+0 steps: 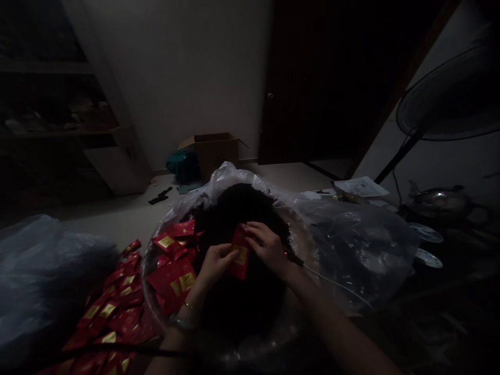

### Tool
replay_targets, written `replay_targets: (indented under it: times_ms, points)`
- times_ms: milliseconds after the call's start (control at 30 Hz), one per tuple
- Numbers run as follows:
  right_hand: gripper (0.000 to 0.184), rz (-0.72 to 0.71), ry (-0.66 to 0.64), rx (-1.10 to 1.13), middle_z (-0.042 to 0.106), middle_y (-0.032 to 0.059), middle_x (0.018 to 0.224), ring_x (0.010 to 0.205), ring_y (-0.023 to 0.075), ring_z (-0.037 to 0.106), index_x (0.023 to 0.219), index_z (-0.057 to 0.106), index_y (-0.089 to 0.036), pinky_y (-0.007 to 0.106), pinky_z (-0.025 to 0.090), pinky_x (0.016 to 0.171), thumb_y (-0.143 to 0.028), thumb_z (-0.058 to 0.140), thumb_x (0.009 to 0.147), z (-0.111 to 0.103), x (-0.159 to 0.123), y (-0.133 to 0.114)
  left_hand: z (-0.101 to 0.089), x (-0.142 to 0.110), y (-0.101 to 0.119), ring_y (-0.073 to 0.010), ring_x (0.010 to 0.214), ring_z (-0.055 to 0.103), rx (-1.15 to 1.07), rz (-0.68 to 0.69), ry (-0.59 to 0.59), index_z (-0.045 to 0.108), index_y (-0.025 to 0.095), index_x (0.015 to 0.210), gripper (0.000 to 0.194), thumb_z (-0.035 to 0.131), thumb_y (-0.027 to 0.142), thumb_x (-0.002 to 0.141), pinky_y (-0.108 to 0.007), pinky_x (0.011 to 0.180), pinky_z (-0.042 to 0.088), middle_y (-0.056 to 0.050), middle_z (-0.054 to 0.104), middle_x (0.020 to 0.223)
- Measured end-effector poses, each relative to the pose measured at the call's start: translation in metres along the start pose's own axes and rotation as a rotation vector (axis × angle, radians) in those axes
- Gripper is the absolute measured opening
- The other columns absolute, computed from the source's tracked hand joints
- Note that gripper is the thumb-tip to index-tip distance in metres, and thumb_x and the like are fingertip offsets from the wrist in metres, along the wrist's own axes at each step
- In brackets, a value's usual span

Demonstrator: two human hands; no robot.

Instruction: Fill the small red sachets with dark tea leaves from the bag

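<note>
A small red packet with a gold label [241, 255] is held up between both hands, over a dark heap of loose material [242, 307] whose kind I cannot make out. My left hand [217, 263] pinches its left side, thumb on the front. At its upper right edge, the fingers of my right hand [267, 247] are closed on the packet. The heap lies in a wide round basin lined with clear plastic [145, 276]. Several red packets [175, 281] rest inside the basin on the left. More red packets [113, 307] are piled outside it.
A clear plastic bag [35, 276] stands at the left. Plastic sheeting [351, 245] spreads to the right, with a white cable [339, 288] crossing it. Behind are an open cardboard box [216, 151], a fan [449, 99] and a metal kettle [439, 200]. The room is dim.
</note>
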State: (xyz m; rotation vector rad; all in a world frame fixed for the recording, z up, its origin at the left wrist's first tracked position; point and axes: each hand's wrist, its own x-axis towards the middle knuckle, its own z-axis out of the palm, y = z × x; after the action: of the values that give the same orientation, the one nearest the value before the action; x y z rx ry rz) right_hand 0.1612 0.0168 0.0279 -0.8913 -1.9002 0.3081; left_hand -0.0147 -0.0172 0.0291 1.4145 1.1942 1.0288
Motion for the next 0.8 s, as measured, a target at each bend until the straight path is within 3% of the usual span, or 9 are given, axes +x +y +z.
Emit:
replay_targets:
  times_ms: [100,167,333,467,633,800]
  points:
    - [0.003,0.045,0.033,-0.131,0.058,0.0082,0.09,0.085,0.0216,0.055,0.079,0.066,-0.019,0.037,0.05,0.075,-0.021,0.063,0.079,-0.005,0.002,-0.006,0.004,-0.001,0.003,-0.0188,0.069,0.062,0.055,0.038,0.025,0.074,0.013,0.085,0.038,0.067,0.045,0.065,-0.025,0.064,0.045,-0.003,0.073,0.076]
    - [0.008,0.002,-0.031,-0.165,0.057,0.0069,0.079,0.081,0.0221,0.051,0.072,0.063,-0.02,0.038,0.048,0.073,-0.018,0.062,0.08,-0.008,0.003,-0.01,0.005,0.0,0.003,-0.0162,0.063,0.058,0.01,-0.01,0.014,0.074,0.013,0.081,0.043,0.066,0.052,0.065,-0.024,0.059,0.042,-0.003,0.07,0.069]
    - [0.01,-0.035,-0.17,-0.027,0.057,0.0053,0.076,0.079,0.0203,0.051,0.076,0.061,-0.021,0.035,0.048,0.07,-0.014,0.056,0.081,-0.01,0.003,-0.017,0.004,0.004,-0.005,-0.0097,0.049,0.045,-0.184,-0.18,0.03,0.069,0.01,0.068,0.062,0.061,0.07,0.06,-0.02,0.047,0.031,0.001,0.056,0.053]
    - [0.012,-0.013,-0.231,0.037,0.057,0.0068,0.086,0.087,0.0204,0.052,0.082,0.061,-0.02,0.034,0.049,0.073,-0.011,0.054,0.08,-0.011,0.001,-0.022,0.005,0.006,-0.009,-0.0088,0.049,0.043,-0.211,-0.168,0.046,0.068,0.009,0.068,0.063,0.065,0.071,0.055,-0.02,0.046,0.029,0.001,0.054,0.052]
    - [0.014,-0.023,-0.289,0.036,0.056,0.008,0.09,0.088,0.0195,0.053,0.084,0.059,-0.018,0.032,0.048,0.075,-0.007,0.052,0.079,-0.009,-0.001,-0.027,0.006,0.005,-0.004,-0.0146,0.061,0.056,-0.222,-0.15,0.078,0.072,0.01,0.082,0.059,0.069,0.063,0.056,-0.023,0.055,0.04,-0.004,0.066,0.067]
    - [0.014,-0.035,-0.498,-0.007,0.062,0.0035,0.083,0.075,0.0158,0.054,0.088,0.059,-0.018,0.033,0.042,0.078,-0.007,0.054,0.079,-0.009,0.0,-0.035,0.001,0.001,0.0,-0.0164,0.066,0.059,-0.11,-0.086,0.114,0.071,0.012,0.073,0.043,0.071,0.053,0.059,-0.023,0.058,0.043,-0.005,0.068,0.07]
